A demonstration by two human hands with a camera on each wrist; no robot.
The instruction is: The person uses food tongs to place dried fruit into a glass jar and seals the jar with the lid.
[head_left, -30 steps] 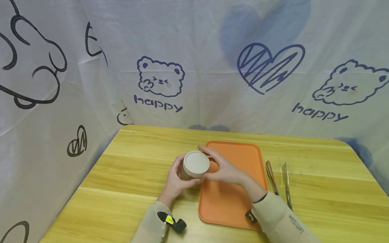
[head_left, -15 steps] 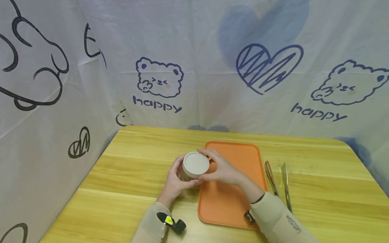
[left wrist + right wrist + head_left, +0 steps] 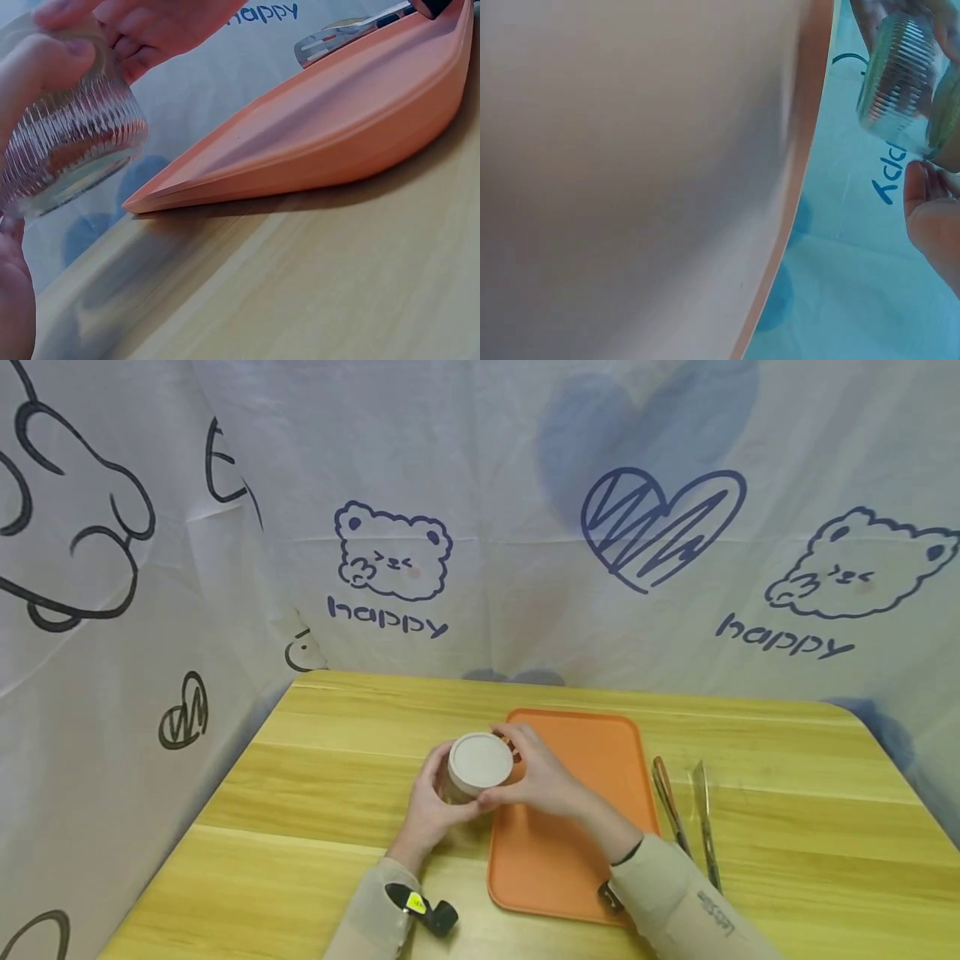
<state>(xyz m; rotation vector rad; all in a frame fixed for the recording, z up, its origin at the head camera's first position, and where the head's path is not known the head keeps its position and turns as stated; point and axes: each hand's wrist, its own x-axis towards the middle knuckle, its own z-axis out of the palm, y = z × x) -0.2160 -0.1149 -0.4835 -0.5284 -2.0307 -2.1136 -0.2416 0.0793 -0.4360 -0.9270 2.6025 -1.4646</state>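
Observation:
A ribbed glass jar point(image 3: 82, 124) with a pale round lid point(image 3: 482, 762) is held up between both hands, at the left edge of the orange tray point(image 3: 566, 868). My left hand point(image 3: 429, 806) grips the glass body from the left. On the other side, my right hand point(image 3: 546, 781) holds the lid's edge, thumb in front and fingers behind. In the left wrist view the jar tilts above the table, its base showing; something reddish-brown shows through the glass. The right wrist view has the jar point(image 3: 900, 82) at upper right.
Right of the tray lie a long utensil with a brown handle point(image 3: 670, 797) and a narrow metal utensil point(image 3: 706, 822). All this is on a wood-grain table point(image 3: 337, 760). A printed cloth point(image 3: 517, 602) hangs behind and at the left.
The jar and right hand have shifted slightly left. The right thumb has slid a little along the lid's front edge. The left hand keeps its grip; tray and utensils stay put.

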